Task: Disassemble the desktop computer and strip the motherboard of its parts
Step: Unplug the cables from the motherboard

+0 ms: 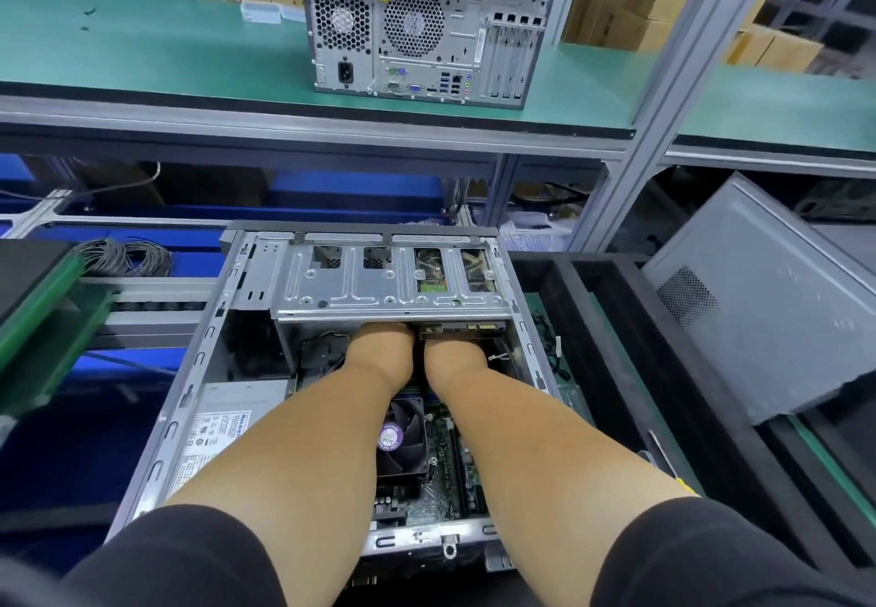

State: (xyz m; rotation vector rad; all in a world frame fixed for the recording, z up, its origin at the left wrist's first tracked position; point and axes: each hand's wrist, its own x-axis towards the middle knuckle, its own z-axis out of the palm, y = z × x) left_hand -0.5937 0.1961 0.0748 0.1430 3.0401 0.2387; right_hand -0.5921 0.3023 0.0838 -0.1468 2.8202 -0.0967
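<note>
Both hands (left hand point(379, 350), right hand point(455, 355)) reach under drive cage point(379, 284).

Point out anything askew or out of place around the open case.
The grey side panel on the right lies tilted, propped on the black tray's rim rather than flat. Nothing else stands out.

both bare forearms reach forward and down, nearly parallel and close together, with dark short sleeves at the upper arms. the left hand point(379, 346) and the right hand point(455, 357) lie side by side, almost touching, backs of the hands up. the fingers of both pass out of sight ahead, so their grip cannot be told.
</note>
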